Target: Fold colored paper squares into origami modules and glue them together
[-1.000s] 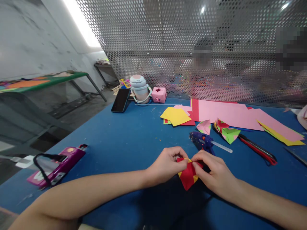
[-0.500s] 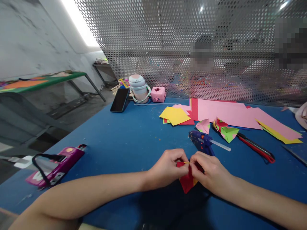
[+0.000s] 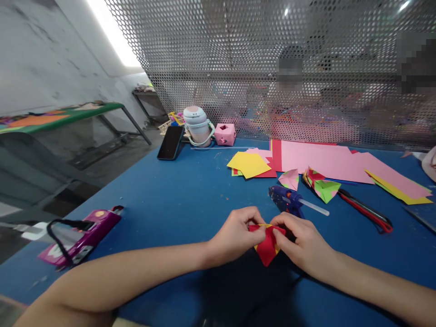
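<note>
Both of my hands hold a small folded paper piece (image 3: 267, 245), red with yellow edges, just above the blue table (image 3: 177, 200). My left hand (image 3: 238, 236) pinches its left top corner with closed fingers. Its right top corner is pinched by my right hand (image 3: 301, 245). The lower tip of the piece points down toward me. A blue glue gun (image 3: 289, 202) lies right behind my hands.
Yellow, red and pink paper sheets (image 3: 320, 159) lie at the back, with folded paper pieces (image 3: 322, 184) and a red-handled tool (image 3: 366, 211) near them. A phone (image 3: 171, 142), a pale jug (image 3: 198, 126) and a pink cube (image 3: 225, 134) stand far left. A magenta device (image 3: 81, 234) sits at the left edge.
My fingers drew together over the top of the paper piece half a second ago, then spread it slightly wider again. The hands stayed in the same spot.
</note>
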